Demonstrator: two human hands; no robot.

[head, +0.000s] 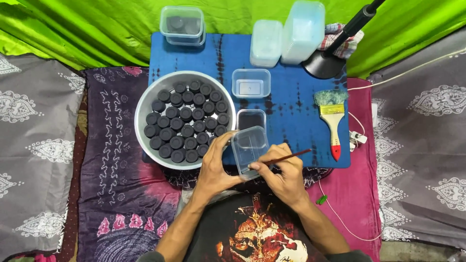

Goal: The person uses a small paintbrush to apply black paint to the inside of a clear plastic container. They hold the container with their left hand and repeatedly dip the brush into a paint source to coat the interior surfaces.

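Observation:
My left hand (215, 167) grips a small clear plastic box (248, 148), tilted with its opening facing up. My right hand (284, 172) holds a thin red-handled brush (290, 156) whose tip reaches into the box's lower edge. Just left of the hands sits a round metal bowl (145, 104) filled with several black round cakes (187, 119). Another clear box with dark contents (251, 119) lies just above the held one, and a third open clear box (251, 83) lies further up on the blue cloth-covered board (296, 111).
A wide paintbrush with a red and cream handle (333, 121) lies at the board's right. Stacked clear containers (301, 31) and a lidded box holding dark pieces (182, 24) stand at the back. A black lamp base (324, 64) sits back right. A white cord (340, 213) runs along the right.

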